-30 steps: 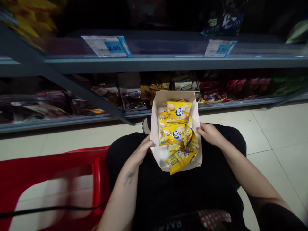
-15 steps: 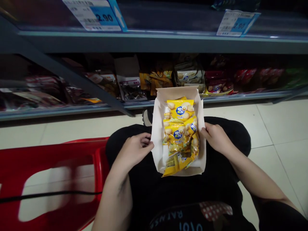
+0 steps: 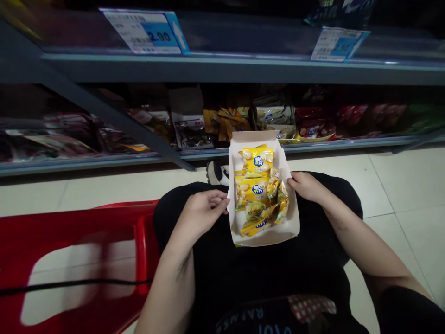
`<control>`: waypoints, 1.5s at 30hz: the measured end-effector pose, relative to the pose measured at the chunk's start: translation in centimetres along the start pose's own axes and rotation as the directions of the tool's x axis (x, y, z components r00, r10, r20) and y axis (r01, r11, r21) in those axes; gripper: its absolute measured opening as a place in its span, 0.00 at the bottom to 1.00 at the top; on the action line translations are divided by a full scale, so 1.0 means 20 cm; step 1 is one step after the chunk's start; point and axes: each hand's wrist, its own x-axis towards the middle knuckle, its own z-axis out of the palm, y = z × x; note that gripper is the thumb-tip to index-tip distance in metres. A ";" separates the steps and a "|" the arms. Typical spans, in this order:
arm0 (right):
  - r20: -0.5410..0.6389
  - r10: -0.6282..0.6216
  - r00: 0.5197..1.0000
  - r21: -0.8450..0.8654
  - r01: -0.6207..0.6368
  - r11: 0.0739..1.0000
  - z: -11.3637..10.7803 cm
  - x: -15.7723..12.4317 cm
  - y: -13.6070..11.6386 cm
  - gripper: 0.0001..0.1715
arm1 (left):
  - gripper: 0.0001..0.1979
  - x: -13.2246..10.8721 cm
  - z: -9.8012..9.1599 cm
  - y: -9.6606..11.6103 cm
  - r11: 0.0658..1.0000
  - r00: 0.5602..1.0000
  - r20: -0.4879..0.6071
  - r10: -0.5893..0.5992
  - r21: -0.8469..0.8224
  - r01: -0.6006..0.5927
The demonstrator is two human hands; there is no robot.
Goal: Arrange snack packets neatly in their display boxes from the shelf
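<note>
A white open box [image 3: 290, 226] is held above my lap, between my hands. Inside it lie several yellow snack packets [image 3: 257, 189], some flat, others tilted against the right wall. My left hand [image 3: 205, 211] pinches the box's left edge between thumb and fingers. On the other side, my right hand [image 3: 308, 186] grips the right wall, its fingers partly hidden behind the box.
A shelf [image 3: 222, 69] with price tags runs across the top; packets and boxes of snacks [image 3: 274, 116] fill its bottom level. To the left on the tiled floor is a red plastic basket [image 3: 141, 250]. A shoe [image 3: 217, 174] shows beyond my lap.
The box has turned slightly and its near end has moved up and right. The packets inside have shifted, and the lowest ones no longer stick out over the near edge.
</note>
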 end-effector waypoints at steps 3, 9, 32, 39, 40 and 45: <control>-0.026 -0.014 1.000 -0.061 0.012 0.998 -0.02 -0.01 -0.06 0.16 | 0.14 0.00 -0.01 -0.01 0.998 0.998 -0.057 0.033 0.063 -0.029; -0.122 -0.002 0.992 -0.098 -0.010 0.995 0.00 0.00 -0.12 0.17 | 0.14 0.00 0.00 0.01 0.994 0.977 -0.196 0.089 0.075 -0.076; -0.158 -0.079 0.984 -0.267 0.035 0.963 -0.38 0.26 -0.25 0.19 | 0.16 0.57 0.04 0.28 0.715 0.866 0.010 0.501 0.559 -0.420; -0.340 -0.341 0.877 -0.056 0.343 0.938 -0.14 0.46 -0.12 0.29 | 0.10 0.68 0.08 0.16 0.663 0.826 0.104 0.553 0.545 -0.513; -0.335 -0.349 0.875 -0.043 0.356 0.933 -0.12 0.47 -0.09 0.29 | 0.09 0.65 0.06 0.15 0.656 0.813 0.138 0.565 0.522 -0.544; -0.350 -0.350 0.869 0.015 0.379 0.925 -0.09 0.53 -0.06 0.25 | 0.10 0.59 -0.10 0.17 0.674 0.692 -0.143 0.708 0.429 -0.601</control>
